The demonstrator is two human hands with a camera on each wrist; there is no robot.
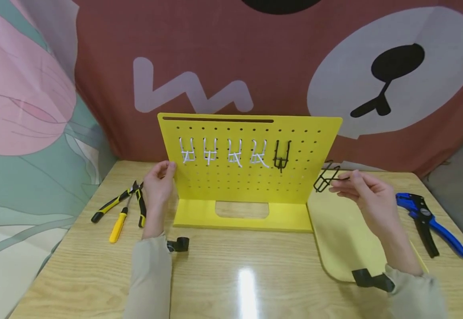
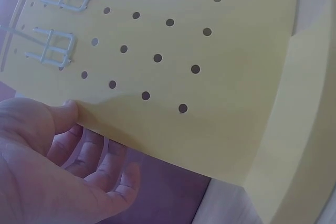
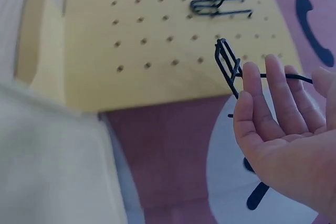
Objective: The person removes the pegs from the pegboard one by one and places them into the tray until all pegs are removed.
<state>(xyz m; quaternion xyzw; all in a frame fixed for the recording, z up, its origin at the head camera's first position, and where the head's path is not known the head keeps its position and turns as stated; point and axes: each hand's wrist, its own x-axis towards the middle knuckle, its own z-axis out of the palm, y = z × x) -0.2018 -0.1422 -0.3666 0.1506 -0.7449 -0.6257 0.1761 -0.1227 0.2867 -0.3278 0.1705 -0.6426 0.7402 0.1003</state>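
Observation:
A yellow pegboard (image 1: 239, 181) stands upright on its base. Four hooks... several white wire hooks (image 1: 210, 150) and one black wire hook (image 1: 282, 155) hang in a row on its upper part. My left hand (image 1: 160, 181) holds the board's left edge, thumb on the front face and fingers behind, as the left wrist view shows. To the right of the board, my right hand (image 1: 368, 195) pinches a second black hook (image 1: 326, 177) by its prong, its wire frame pointing toward the board's right edge. In the right wrist view this held hook (image 3: 227, 61) overlaps the board's edge.
Left of the board lie black-and-yellow pliers (image 1: 113, 206) and a yellow-handled screwdriver (image 1: 118, 227). A pale yellow tray (image 1: 335, 248) sits under my right arm, with a blue-and-black wire stripper (image 1: 430, 221) beyond it. A printed cloth (image 1: 215, 53) hangs behind the wooden table (image 1: 215, 274).

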